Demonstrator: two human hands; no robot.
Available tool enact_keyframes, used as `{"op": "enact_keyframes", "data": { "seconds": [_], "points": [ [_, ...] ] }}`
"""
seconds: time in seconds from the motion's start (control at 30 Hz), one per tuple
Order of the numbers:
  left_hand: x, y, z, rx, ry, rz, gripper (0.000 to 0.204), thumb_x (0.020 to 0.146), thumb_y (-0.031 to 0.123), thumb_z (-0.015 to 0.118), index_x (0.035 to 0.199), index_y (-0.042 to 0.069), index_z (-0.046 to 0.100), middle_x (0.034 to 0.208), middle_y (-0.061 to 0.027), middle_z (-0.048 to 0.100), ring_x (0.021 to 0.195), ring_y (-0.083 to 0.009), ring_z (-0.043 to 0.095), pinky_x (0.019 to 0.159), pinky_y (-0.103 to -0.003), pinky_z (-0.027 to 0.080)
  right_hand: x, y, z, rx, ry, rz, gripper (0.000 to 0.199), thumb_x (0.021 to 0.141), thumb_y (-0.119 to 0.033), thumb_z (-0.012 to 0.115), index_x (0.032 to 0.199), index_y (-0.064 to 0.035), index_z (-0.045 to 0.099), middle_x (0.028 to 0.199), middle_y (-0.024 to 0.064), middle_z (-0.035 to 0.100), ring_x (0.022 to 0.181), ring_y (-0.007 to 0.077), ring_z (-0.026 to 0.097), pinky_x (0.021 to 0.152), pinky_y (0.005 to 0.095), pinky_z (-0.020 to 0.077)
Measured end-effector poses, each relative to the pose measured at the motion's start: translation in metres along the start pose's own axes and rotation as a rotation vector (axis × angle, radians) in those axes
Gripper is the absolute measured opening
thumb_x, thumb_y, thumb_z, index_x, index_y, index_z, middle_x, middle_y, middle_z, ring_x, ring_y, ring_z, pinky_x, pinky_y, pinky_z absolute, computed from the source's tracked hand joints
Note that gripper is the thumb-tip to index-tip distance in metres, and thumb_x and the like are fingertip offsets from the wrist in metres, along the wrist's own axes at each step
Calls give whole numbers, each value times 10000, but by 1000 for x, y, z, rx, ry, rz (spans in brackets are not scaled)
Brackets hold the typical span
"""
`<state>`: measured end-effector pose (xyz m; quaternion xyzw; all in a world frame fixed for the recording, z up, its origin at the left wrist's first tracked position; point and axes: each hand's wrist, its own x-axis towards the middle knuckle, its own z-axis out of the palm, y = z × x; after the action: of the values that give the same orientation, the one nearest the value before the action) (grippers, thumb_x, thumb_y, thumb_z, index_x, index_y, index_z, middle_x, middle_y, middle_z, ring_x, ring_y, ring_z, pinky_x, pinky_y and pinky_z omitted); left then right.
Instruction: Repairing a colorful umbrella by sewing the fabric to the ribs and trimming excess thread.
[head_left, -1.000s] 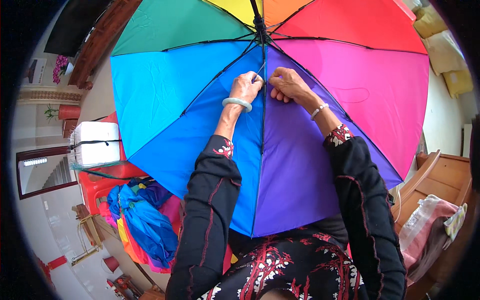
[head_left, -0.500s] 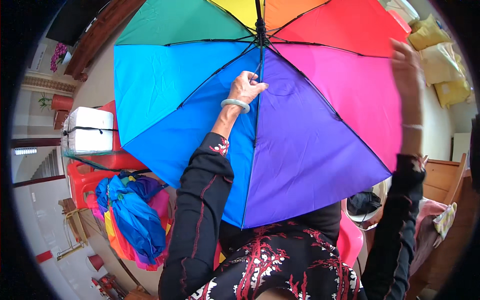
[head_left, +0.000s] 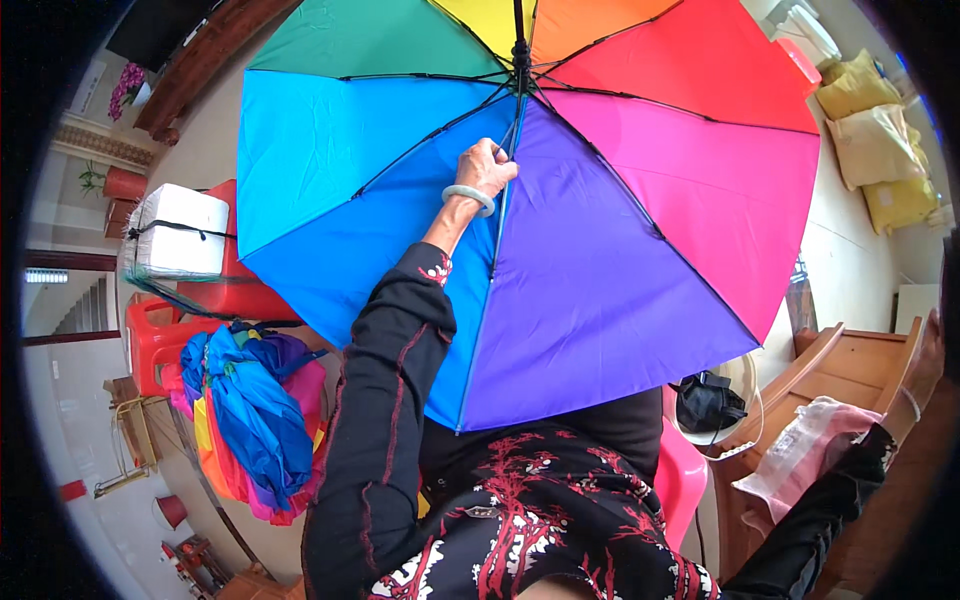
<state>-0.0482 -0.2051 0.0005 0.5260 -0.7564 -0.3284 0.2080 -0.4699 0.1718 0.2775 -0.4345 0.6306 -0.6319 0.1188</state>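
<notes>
An opened rainbow umbrella (head_left: 600, 290) spreads its inner side toward me, with the hub (head_left: 521, 62) and dark shaft at the top. My left hand (head_left: 487, 168), a pale bangle on its wrist, is closed on an umbrella rib (head_left: 503, 205) along the seam between the blue and purple panels. Far out at the right rim, my right hand (head_left: 925, 372) is off the umbrella, beside a wooden piece of furniture (head_left: 850, 365). Shadow and the picture's edge hide its fingers, so I cannot see whether it holds anything.
Several folded-down rainbow umbrellas (head_left: 255, 420) lie heaped at left by a red plastic stool (head_left: 150, 345). Above them is a white strapped block (head_left: 180, 230). A pale bucket (head_left: 750, 400) holding a black bundle (head_left: 708, 402) stands at right, near a pink plastic seat (head_left: 685, 480). Yellowish sacks (head_left: 870, 130) lie beyond.
My right hand has swung from the umbrella's red and pink edge out to the far right and down. The umbrella has turned slightly, its lower edge shifting left and up; my left hand keeps its grip.
</notes>
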Motion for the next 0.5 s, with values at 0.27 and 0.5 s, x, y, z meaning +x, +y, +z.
{"op": "enact_keyframes", "data": {
  "seconds": [0.27,0.5],
  "points": [
    [0,-4,10,-65,47,257,178,645,139,638,783,42,580,756,-127,595,717,-262,593,653,-345,482,2,38,-130,-950,187,-213,202,903,-115,460,930,76,520,1039,102,532,931,210,505,871,279,389],
    [-3,3,2,256,54,318,168,703,147,621,849,65,620,860,-126,581,812,-249,572,689,-348,470,39,44,-113,54,137,51,247,914,-164,427,1035,18,545,1113,94,522,993,185,511,921,305,391]
  ]
}}
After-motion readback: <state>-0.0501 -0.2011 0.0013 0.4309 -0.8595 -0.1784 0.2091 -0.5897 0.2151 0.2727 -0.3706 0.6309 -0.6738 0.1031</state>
